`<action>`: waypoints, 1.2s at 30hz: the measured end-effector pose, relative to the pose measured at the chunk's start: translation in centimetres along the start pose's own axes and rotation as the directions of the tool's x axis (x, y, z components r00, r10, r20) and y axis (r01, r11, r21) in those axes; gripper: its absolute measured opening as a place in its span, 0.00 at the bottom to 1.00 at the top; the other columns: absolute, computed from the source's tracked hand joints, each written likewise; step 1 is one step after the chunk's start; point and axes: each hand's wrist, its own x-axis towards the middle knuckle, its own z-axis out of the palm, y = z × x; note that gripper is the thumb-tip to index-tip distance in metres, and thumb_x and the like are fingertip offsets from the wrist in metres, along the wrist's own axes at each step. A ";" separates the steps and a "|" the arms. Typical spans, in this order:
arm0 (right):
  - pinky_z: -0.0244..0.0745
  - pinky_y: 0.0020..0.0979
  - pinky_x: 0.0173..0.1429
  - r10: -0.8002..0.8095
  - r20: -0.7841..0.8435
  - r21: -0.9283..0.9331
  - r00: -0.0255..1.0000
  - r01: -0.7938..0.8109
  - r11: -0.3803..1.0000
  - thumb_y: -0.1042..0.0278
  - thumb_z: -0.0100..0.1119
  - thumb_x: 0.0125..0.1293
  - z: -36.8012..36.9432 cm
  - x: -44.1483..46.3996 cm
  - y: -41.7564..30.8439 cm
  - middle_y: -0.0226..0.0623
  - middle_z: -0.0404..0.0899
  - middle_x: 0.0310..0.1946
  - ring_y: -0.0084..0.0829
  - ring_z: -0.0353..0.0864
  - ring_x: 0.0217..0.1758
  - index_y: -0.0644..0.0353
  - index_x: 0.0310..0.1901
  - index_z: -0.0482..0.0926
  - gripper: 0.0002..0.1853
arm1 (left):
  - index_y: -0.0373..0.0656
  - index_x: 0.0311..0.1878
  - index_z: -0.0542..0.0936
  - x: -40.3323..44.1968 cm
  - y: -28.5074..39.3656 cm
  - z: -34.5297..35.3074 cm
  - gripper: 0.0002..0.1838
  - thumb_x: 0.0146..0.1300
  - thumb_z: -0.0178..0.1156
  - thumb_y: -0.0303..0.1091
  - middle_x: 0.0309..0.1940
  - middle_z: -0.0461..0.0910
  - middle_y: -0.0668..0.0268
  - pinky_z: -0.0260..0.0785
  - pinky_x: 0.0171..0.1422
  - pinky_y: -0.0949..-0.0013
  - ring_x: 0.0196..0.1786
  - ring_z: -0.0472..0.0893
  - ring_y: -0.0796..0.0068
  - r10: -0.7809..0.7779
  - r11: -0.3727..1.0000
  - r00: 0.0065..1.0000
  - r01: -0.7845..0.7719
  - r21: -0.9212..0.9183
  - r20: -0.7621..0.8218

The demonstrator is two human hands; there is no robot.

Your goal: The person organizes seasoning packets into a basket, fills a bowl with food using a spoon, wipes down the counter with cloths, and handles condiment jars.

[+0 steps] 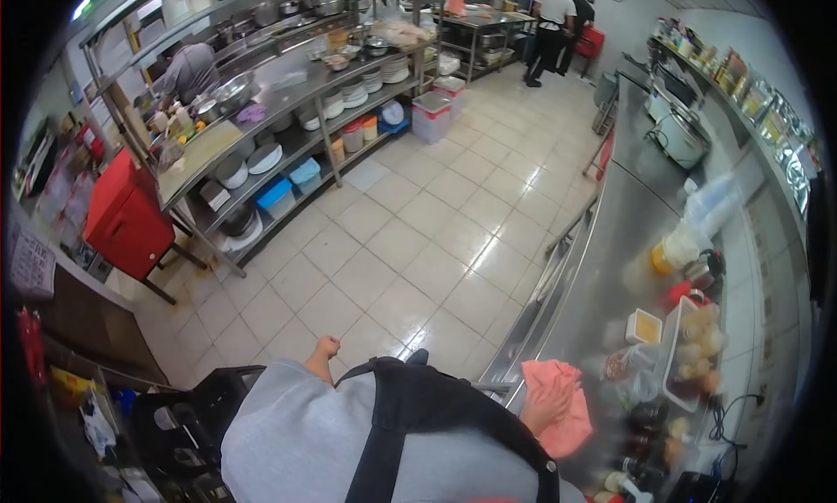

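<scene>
My right hand [547,404] lies flat, fingers spread, on a pink cloth [571,429] that rests on the steel counter [558,329] at the right. Beside my body on the left, my left hand [328,346] hangs over the tiled floor with its fingers curled closed; whether anything is inside them cannot be made out. Just right of the cloth are clear plastic bags [641,385] and a square tub [643,327] with yellowish contents.
A white tray of bottles [680,363] and a kettle [704,268] line the wall. Steel shelves [323,128] with dishes stand at the left, near a red box [131,215]. A black chair [187,420] is beside me. People [551,23] stand far back.
</scene>
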 end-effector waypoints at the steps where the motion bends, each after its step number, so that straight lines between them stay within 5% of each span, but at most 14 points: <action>1: 0.54 0.53 0.76 0.070 0.034 -0.019 0.997 -0.069 0.997 0.57 0.59 0.67 0.1 -0.1 -0.1 0.47 0.65 0.71 0.49 0.61 0.77 0.48 0.68 0.72 0.27 | 0.42 0.39 0.88 -0.9 -0.8 0.0 0.12 0.60 0.59 0.36 0.27 0.88 0.59 0.77 0.29 0.62 0.23 0.85 0.65 -0.059 0.997 0.998 0.060 0.038 -0.037; 3: 0.53 0.53 0.76 0.028 0.006 0.001 1.000 -0.028 1.000 0.58 0.58 0.67 -0.5 0.5 -0.6 0.47 0.65 0.72 0.49 0.60 0.77 0.48 0.67 0.72 0.27 | 0.43 0.44 0.84 -1.1 -2.0 -0.3 0.10 0.62 0.60 0.34 0.30 0.84 0.62 0.73 0.28 0.63 0.31 0.84 0.69 -0.204 0.968 0.972 0.182 0.170 0.119; 5: 0.52 0.53 0.77 0.025 -0.027 -0.009 0.999 -0.025 1.000 0.58 0.58 0.67 -1.1 0.8 -0.7 0.47 0.65 0.72 0.49 0.59 0.77 0.48 0.67 0.72 0.27 | 0.37 0.35 0.88 -2.3 -2.7 0.1 0.10 0.60 0.57 0.29 0.32 0.88 0.55 0.80 0.31 0.62 0.25 0.86 0.69 -0.083 0.915 0.980 0.004 0.403 0.179; 7: 0.51 0.53 0.76 -0.025 0.068 0.034 0.997 0.023 0.999 0.58 0.59 0.66 -1.6 0.9 -0.5 0.46 0.65 0.71 0.49 0.59 0.77 0.48 0.67 0.73 0.27 | 0.36 0.37 0.87 -2.7 -2.2 0.3 0.10 0.58 0.61 0.30 0.33 0.89 0.55 0.80 0.32 0.61 0.26 0.87 0.66 0.106 0.727 0.906 -0.352 0.589 0.411; 9: 0.52 0.54 0.76 0.037 0.062 0.042 0.997 -0.040 0.998 0.58 0.60 0.64 -2.4 1.2 -0.7 0.46 0.66 0.71 0.48 0.60 0.77 0.47 0.67 0.73 0.28 | 0.36 0.38 0.87 -2.5 -0.5 3.8 0.10 0.57 0.64 0.31 0.36 0.89 0.58 0.80 0.32 0.61 0.29 0.88 0.64 -0.290 0.942 0.932 0.237 0.238 0.219; 12: 0.53 0.53 0.76 0.074 0.039 0.066 0.997 -0.076 0.995 0.57 0.62 0.60 -2.4 1.3 -0.7 0.43 0.68 0.69 0.46 0.62 0.75 0.44 0.66 0.75 0.29 | 0.37 0.35 0.87 -0.6 3.9 5.6 0.09 0.58 0.64 0.33 0.36 0.88 0.56 0.78 0.29 0.59 0.29 0.87 0.60 0.235 0.713 0.900 -0.416 0.565 0.366; 14: 0.54 0.53 0.75 0.072 0.038 0.044 0.997 -0.074 0.996 0.57 0.63 0.60 -2.8 1.7 -0.8 0.41 0.69 0.68 0.45 0.63 0.74 0.43 0.64 0.76 0.28 | 0.39 0.36 0.85 1.1 8.4 7.6 0.08 0.60 0.62 0.32 0.31 0.86 0.58 0.77 0.29 0.61 0.28 0.85 0.63 0.090 0.930 0.938 -0.200 0.309 0.336; 16: 0.55 0.52 0.74 0.095 0.039 0.035 0.995 -0.096 0.995 0.56 0.63 0.60 -3.3 2.0 -0.8 0.40 0.70 0.68 0.44 0.64 0.73 0.43 0.63 0.77 0.27 | 0.40 0.37 0.84 2.3 13.8 9.7 0.07 0.63 0.60 0.32 0.27 0.84 0.60 0.75 0.29 0.64 0.27 0.83 0.66 0.139 0.982 0.930 -0.175 0.075 0.339; 20: 0.55 0.49 0.74 0.130 -0.024 0.073 0.991 -0.128 0.989 0.57 0.63 0.61 -4.4 1.6 -0.9 0.37 0.69 0.69 0.42 0.64 0.73 0.43 0.61 0.78 0.25 | 0.36 0.39 0.82 5.3 24.9 14.8 0.05 0.64 0.60 0.27 0.25 0.82 0.62 0.76 0.32 0.68 0.27 0.82 0.71 0.521 0.852 0.814 -0.514 -0.099 0.257; 24: 0.54 0.48 0.75 0.262 -0.010 0.092 0.965 -0.260 0.961 0.57 0.62 0.62 -4.5 0.1 -1.0 0.37 0.67 0.71 0.41 0.63 0.74 0.43 0.61 0.79 0.24 | 0.33 0.40 0.81 0.7 37.4 22.2 0.05 0.65 0.57 0.23 0.31 0.83 0.60 0.77 0.40 0.67 0.33 0.83 0.72 0.835 0.541 0.547 -0.802 -0.251 0.052; 29: 0.53 0.49 0.77 0.372 0.049 0.139 0.927 -0.375 0.917 0.61 0.62 0.62 -7.0 -4.2 -2.9 0.37 0.63 0.75 0.40 0.61 0.76 0.44 0.63 0.79 0.25 | 0.33 0.42 0.80 -12.4 48.0 30.2 0.06 0.65 0.55 0.21 0.34 0.82 0.60 0.77 0.47 0.68 0.37 0.82 0.72 0.955 0.292 0.212 -0.793 -0.535 0.207; 32: 0.55 0.50 0.76 0.447 0.076 0.341 0.891 -0.445 0.828 0.65 0.62 0.62 -7.4 -6.1 -2.7 0.36 0.65 0.74 0.42 0.62 0.76 0.45 0.63 0.79 0.25 | 0.34 0.42 0.80 -23.3 47.8 32.8 0.05 0.67 0.55 0.22 0.34 0.82 0.61 0.75 0.48 0.68 0.38 0.81 0.73 0.920 0.299 -0.013 -0.618 -0.727 0.391; 34: 0.55 0.51 0.75 0.511 0.058 0.492 0.858 -0.469 0.733 0.67 0.61 0.62 -8.4 -6.5 -2.0 0.36 0.68 0.72 0.42 0.62 0.75 0.45 0.63 0.79 0.25 | 0.36 0.44 0.79 -26.8 45.7 35.5 0.05 0.70 0.56 0.26 0.36 0.82 0.64 0.74 0.46 0.71 0.38 0.79 0.76 0.797 0.212 -0.344 -0.611 -0.763 0.497; 36: 0.56 0.51 0.74 0.592 -0.168 -0.005 0.788 -0.602 0.799 0.68 0.57 0.65 -10.8 -6.8 -1.5 0.32 0.71 0.69 0.39 0.64 0.74 0.47 0.63 0.79 0.23 | 0.39 0.51 0.80 -30.4 41.7 36.3 0.10 0.71 0.57 0.30 0.45 0.82 0.58 0.74 0.53 0.65 0.44 0.80 0.68 0.524 0.114 -0.512 -0.750 -0.652 0.680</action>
